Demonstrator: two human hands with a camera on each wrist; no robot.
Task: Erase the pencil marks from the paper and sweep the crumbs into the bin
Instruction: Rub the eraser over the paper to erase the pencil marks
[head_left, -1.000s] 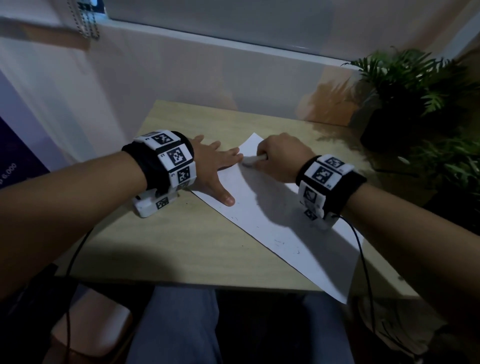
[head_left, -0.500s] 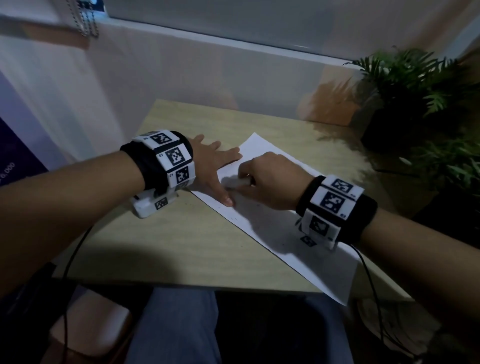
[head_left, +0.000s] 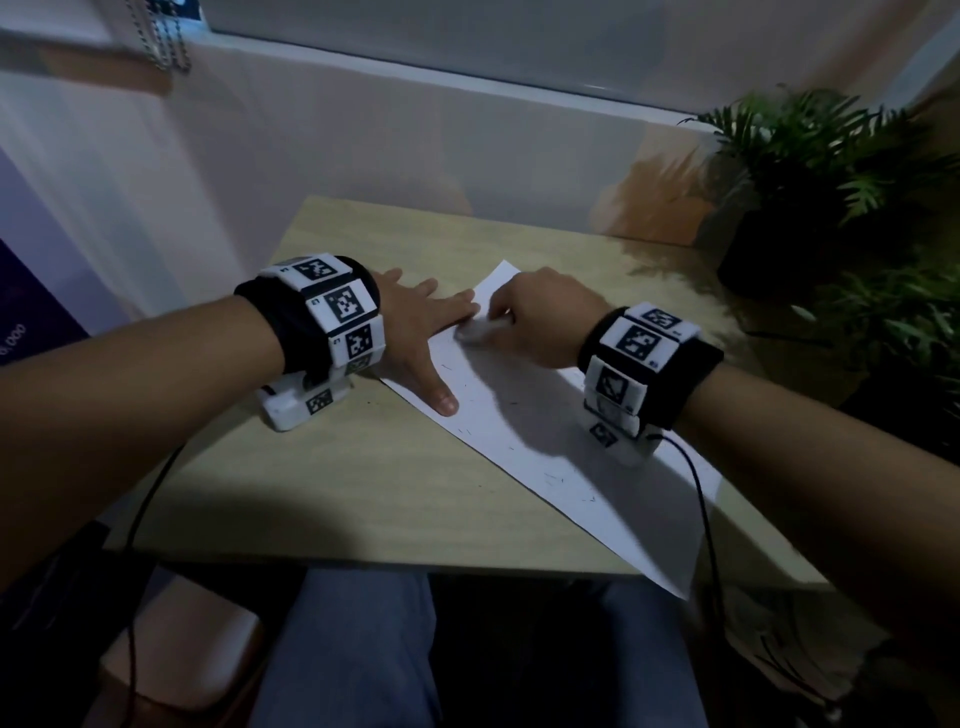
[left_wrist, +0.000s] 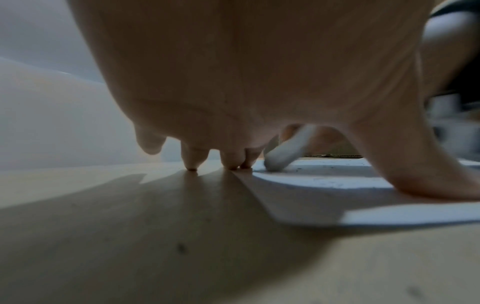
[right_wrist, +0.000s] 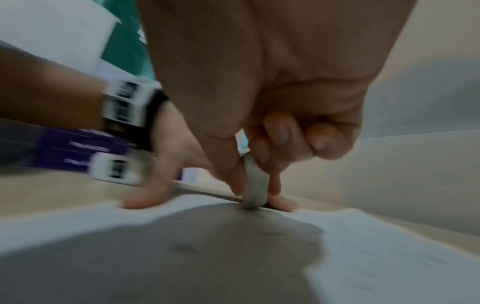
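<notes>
A white sheet of paper (head_left: 545, 447) lies slantwise on the wooden table (head_left: 332, 478), with small dark pencil marks and crumbs scattered over it. My left hand (head_left: 421, 338) lies flat with spread fingers, its thumb and forefinger pressing the paper's left edge. My right hand (head_left: 540, 322) pinches a white eraser (head_left: 475, 332) between thumb and fingers, its tip down on the paper just beside the left forefinger. In the right wrist view the eraser (right_wrist: 255, 185) stands upright on the sheet (right_wrist: 389, 257). The left wrist view shows the eraser (left_wrist: 283, 152) slanted onto the paper (left_wrist: 337, 176). No bin is in view.
Potted green plants (head_left: 831, 171) stand at the table's far right corner. A pale wall with a window ledge (head_left: 415, 78) runs behind the table. My legs in blue trousers (head_left: 363, 649) are under the near edge. Cables hang from both wristbands.
My right hand rubbed the eraser toward me along the paper's left edge, then back away, and now sits near the far corner beside the left forefinger. The left hand stayed put.
</notes>
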